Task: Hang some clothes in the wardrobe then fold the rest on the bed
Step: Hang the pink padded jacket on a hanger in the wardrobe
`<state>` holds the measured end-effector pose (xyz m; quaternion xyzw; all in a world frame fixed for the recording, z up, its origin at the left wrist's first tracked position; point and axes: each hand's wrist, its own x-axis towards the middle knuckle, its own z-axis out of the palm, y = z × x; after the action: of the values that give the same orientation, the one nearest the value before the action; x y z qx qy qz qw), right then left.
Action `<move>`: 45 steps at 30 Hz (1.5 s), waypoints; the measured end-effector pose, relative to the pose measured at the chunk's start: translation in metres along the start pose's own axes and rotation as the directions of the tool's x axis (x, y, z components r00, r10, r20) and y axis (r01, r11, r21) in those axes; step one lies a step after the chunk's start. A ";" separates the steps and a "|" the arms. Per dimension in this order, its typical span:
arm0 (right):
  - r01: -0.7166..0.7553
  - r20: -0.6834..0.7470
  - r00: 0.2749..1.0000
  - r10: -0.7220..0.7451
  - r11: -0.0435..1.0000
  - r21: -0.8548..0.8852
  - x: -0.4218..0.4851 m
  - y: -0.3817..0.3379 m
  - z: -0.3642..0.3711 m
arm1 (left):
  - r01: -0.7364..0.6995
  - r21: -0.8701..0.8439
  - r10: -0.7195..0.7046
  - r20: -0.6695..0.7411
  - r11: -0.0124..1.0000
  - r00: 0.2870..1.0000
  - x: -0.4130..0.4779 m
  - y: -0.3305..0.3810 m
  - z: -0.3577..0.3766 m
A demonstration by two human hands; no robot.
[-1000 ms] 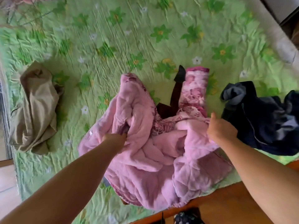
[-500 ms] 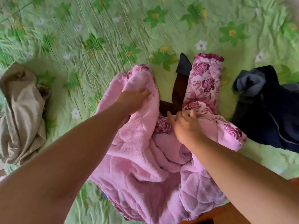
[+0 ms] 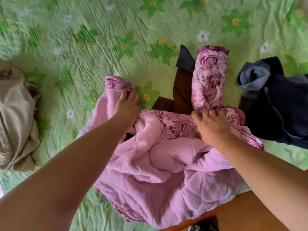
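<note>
Folding barely starting: L hand [image 3: 126, 106] pressing, fingers [image 3: 132, 97] flat, on pink robe [image 3: 150, 172]; R hand [image 3: 212, 125] gripping it; tan pile [image 3: 15, 114], navy pile [image 3: 281, 107] waiting.

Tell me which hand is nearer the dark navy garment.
Right. The right hand grips the pink robe just beside the navy garment; the left hand rests on the robe's other sleeve, farther away across the robe.

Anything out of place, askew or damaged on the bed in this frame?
Nothing damaged or spilled. The pink robe lies crumpled with its fleece lining up. A brown garment is caught under it, showing between the sleeves. The beige garment and the navy garment lie unfolded on either side.
</note>
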<state>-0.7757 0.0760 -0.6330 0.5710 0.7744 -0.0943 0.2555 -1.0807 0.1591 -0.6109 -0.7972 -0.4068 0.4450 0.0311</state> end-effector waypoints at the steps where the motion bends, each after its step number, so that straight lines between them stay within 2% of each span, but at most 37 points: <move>1: -0.009 -0.004 1.000 0.009 1.000 -0.008 -0.007 0.001 -0.002 | -0.007 -0.016 0.007 0.027 1.000 1.000 -0.007 -0.001 -0.001; 3: -0.009 -0.040 0.999 0.008 1.000 -0.026 -0.021 0.005 -0.007 | 0.008 -0.065 -0.005 0.052 0.998 0.999 -0.023 -0.004 -0.002; 7: -0.020 -0.193 0.981 0.010 0.999 -0.050 -0.052 0.019 -0.033 | 0.179 -0.196 -0.172 0.048 0.964 0.984 -0.072 -0.021 -0.022; 10: -0.007 -0.255 0.967 -0.006 0.999 -0.052 -0.069 0.039 -0.070 | 0.259 -0.215 -0.260 0.025 0.942 0.965 -0.115 -0.041 -0.040; 13: -0.058 -0.302 0.953 0.025 0.993 -0.101 -0.087 0.055 -0.123 | 0.301 -0.200 -0.298 0.048 0.932 0.953 -0.160 -0.060 -0.065; 15: -0.108 -0.353 0.933 0.070 0.990 -0.089 -0.100 0.065 -0.159 | 0.319 -0.156 -0.324 -0.008 0.935 0.946 -0.191 -0.074 -0.084; 18: -0.147 -0.448 0.879 0.166 0.986 0.076 -0.125 0.078 -0.213 | 0.298 -0.159 -0.322 -0.149 0.941 0.935 -0.233 -0.098 -0.114; 21: -0.172 -0.451 0.868 0.208 0.978 0.120 -0.160 0.079 -0.260 | 0.249 -0.313 -0.324 -0.217 0.917 0.921 -0.276 -0.117 -0.149; 24: -0.203 -0.560 0.782 0.274 0.961 0.188 -0.207 0.074 -0.305 | 0.269 -0.356 -0.386 -0.315 0.895 0.867 -0.326 -0.131 -0.181; 26: -0.210 -0.623 0.734 0.270 0.963 0.171 -0.241 0.073 -0.337 | 0.293 -0.364 -0.417 -0.331 0.884 0.847 -0.362 -0.139 -0.198; 28: -0.182 -0.648 0.725 0.234 0.972 0.147 -0.276 0.075 -0.366 | 0.312 -0.368 -0.437 -0.331 0.876 0.836 -0.395 -0.148 -0.215; 30: -0.134 -0.660 0.707 0.252 0.965 0.225 -0.313 0.074 -0.389 | 0.320 -0.354 -0.443 -0.356 0.879 0.823 -0.428 -0.153 -0.233; 33: -0.072 -0.695 0.635 0.336 0.922 0.380 -0.365 0.077 -0.413 | 0.285 -0.368 -0.440 -0.460 0.885 0.771 -0.471 -0.151 -0.261; 35: -0.083 -0.738 0.580 0.344 0.927 0.366 -0.398 0.085 -0.426 | 0.245 -0.365 -0.415 -0.518 0.898 0.749 -0.496 -0.149 -0.280; 37: -0.182 -0.766 0.550 0.332 0.943 0.278 -0.432 0.095 -0.440 | 0.177 -0.363 -0.355 -0.514 0.915 0.781 -0.517 -0.149 -0.298; 39: -0.350 -0.789 0.527 0.316 0.927 0.138 -0.466 0.105 -0.452 | 0.069 -0.378 -0.265 -0.498 0.923 0.825 -0.535 -0.145 -0.316; 42: -0.505 -0.776 0.554 0.302 0.863 -0.025 -0.517 0.120 -0.460 | -0.082 -0.419 -0.170 -0.530 0.905 0.831 -0.552 -0.135 -0.337; 45: -0.518 -0.733 0.627 0.264 0.844 -0.139 -0.563 0.139 -0.453 | -0.145 -0.428 -0.141 -0.569 0.892 0.810 -0.561 -0.117 -0.366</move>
<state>-0.6540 -0.1507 0.0562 0.6680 0.6707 0.3174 0.0572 -1.0378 -0.0282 0.0416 -0.8802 -0.4683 0.0708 -0.0314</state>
